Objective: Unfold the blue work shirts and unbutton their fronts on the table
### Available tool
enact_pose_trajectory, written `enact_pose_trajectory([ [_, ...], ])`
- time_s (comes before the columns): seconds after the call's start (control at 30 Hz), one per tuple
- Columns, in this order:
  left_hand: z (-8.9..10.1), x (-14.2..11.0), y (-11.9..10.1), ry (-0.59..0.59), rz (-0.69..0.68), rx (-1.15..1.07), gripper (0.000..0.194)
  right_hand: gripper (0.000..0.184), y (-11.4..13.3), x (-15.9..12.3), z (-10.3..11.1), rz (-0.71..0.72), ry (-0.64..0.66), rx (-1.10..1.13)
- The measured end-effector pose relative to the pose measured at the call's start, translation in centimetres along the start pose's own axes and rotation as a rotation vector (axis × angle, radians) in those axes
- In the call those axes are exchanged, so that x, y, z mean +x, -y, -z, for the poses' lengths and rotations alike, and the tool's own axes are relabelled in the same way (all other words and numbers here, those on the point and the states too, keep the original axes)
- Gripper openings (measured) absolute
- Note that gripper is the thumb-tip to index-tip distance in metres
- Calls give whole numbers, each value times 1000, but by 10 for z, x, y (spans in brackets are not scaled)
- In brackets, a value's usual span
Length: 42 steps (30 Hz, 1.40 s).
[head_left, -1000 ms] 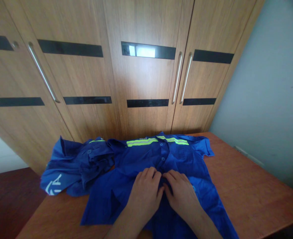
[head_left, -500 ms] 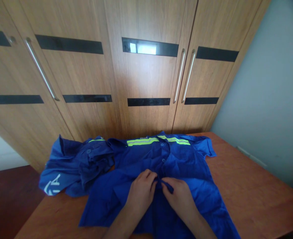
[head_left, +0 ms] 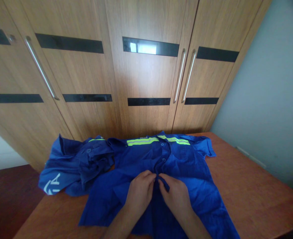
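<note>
A blue short-sleeved work shirt (head_left: pixel 196 176) with yellow-green and silver reflective strips lies spread out, its collar end away from me. At the middle of its front opening, my left hand (head_left: pixel 141 187) pinches the fabric edge. My right hand (head_left: pixel 175 192) pinches the other edge just beside it, and a fold of cloth shows by its fingers. The fingertips of both hands nearly meet. Two buttons show on the placket above them, the lower button (head_left: pixel 164 160) being the nearer. Whether a button is between my fingers is hidden.
The shirt rests on a reddish-brown wooden table (head_left: pixel 251 186). Left of it lies a crumpled blue garment (head_left: pixel 74 169) with white lettering. A wooden wardrobe (head_left: pixel 146 79) with metal handles stands right behind the table, and a pale wall (head_left: pixel 268 99) is on the right.
Both hands stay at the front opening. My right hand has shifted slightly left, bringing its fingertips closer to my left hand's. The shirt lies almost as before.
</note>
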State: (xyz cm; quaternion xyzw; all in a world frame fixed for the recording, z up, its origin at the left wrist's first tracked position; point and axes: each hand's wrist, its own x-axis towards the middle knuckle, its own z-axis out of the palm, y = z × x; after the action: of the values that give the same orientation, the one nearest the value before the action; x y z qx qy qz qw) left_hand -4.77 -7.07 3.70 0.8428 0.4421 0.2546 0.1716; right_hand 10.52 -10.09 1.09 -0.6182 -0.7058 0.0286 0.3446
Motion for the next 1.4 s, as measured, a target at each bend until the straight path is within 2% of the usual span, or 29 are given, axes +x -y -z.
enact_pose_trajectory([
  [0.17,-1,-2,-1,-12,-2,-60,32,26,-2,4,2,-32,29,51],
  [0.27,1,-1,1,-73,19,-109,32,27,-3,7,7,-32,0,102],
  [0.37,12,2,10,-228,85,-199,27,29,-11,12,19,-24,-69,165],
  [0.53,51,7,34,-592,279,-393,27,23,-38,27,53,-13,-308,139],
  [0.67,71,-3,33,-727,213,-381,23,22,-44,46,74,120,-403,49],
  [0.77,77,-12,25,-802,140,-271,23,22,-43,57,76,216,-423,-2],
  [0.83,79,-14,21,-782,133,-229,23,22,-44,57,71,228,-383,-29],
  [0.87,79,-14,21,-728,141,-222,23,22,-46,56,67,212,-342,-42],
  [1.03,73,-7,28,-216,172,-194,27,24,-57,42,53,120,-55,-119],
  [1.1,67,-6,33,-105,160,-158,28,30,-54,39,53,138,5,-132],
  [1.2,60,-5,42,-105,126,-138,26,40,-37,40,57,196,14,-67],
  [1.3,57,-6,50,-213,111,-150,24,40,-13,42,59,277,45,83],
  [1.4,59,-7,50,-338,144,-134,25,37,5,42,53,339,146,180],
])
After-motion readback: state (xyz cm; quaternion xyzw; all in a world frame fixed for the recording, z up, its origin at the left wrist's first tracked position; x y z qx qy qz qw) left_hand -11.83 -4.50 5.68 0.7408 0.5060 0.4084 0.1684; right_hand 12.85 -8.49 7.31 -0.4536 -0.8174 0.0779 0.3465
